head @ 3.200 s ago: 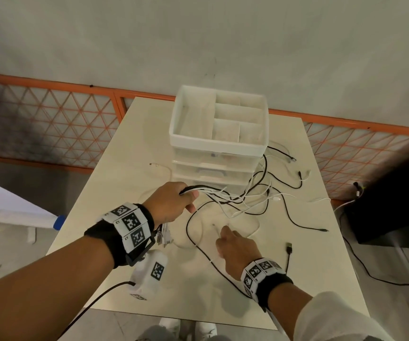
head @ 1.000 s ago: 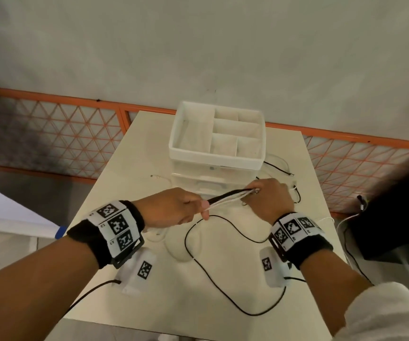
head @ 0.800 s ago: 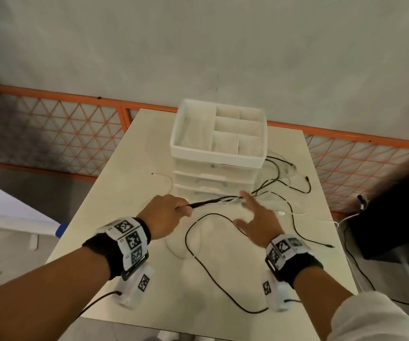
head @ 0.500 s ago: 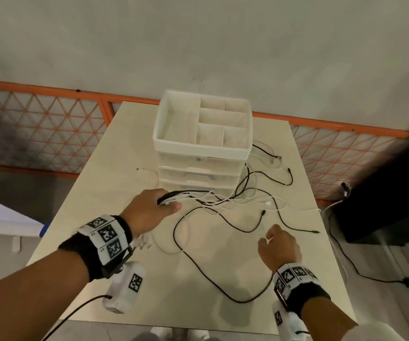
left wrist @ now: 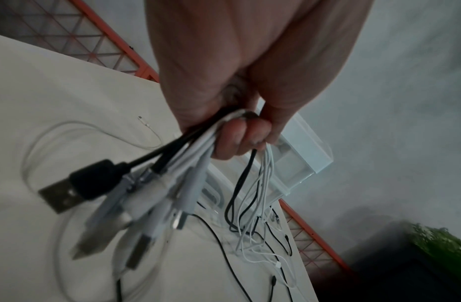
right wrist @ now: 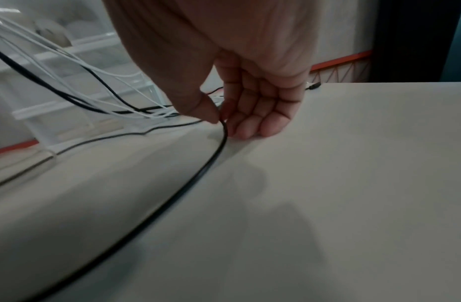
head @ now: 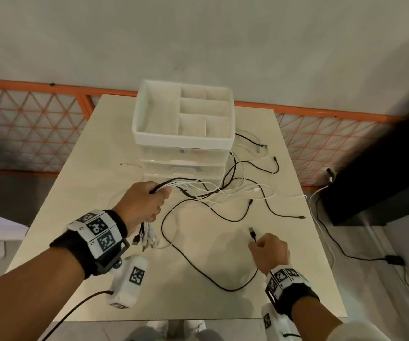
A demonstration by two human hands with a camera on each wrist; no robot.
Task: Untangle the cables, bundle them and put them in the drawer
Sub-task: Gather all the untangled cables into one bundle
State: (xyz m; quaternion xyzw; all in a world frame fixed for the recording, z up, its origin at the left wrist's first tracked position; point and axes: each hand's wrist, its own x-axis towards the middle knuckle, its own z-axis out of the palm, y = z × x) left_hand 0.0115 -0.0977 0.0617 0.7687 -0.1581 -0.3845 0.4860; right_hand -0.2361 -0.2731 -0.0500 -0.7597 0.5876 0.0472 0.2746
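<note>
Gripping a gathered bunch of black and white cable ends (head: 173,187) in your left hand (head: 142,203), your right hand (head: 269,251) pinches one loose black cable (head: 198,269) on the tabletop (head: 105,148), bundling unfinished, white plastic drawer unit (head: 183,143) unfilled.

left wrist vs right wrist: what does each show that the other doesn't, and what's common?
Left wrist only: the left hand grips a bundle of black and white cables just behind their USB plugs, which fan out below the fist; a loose white cable loops on the table.

Right wrist only: the right hand pinches a single black cable between thumb and forefinger, the other fingers touching the table.

Both: the white drawer unit, strands trailing toward it, and the orange railing.
</note>
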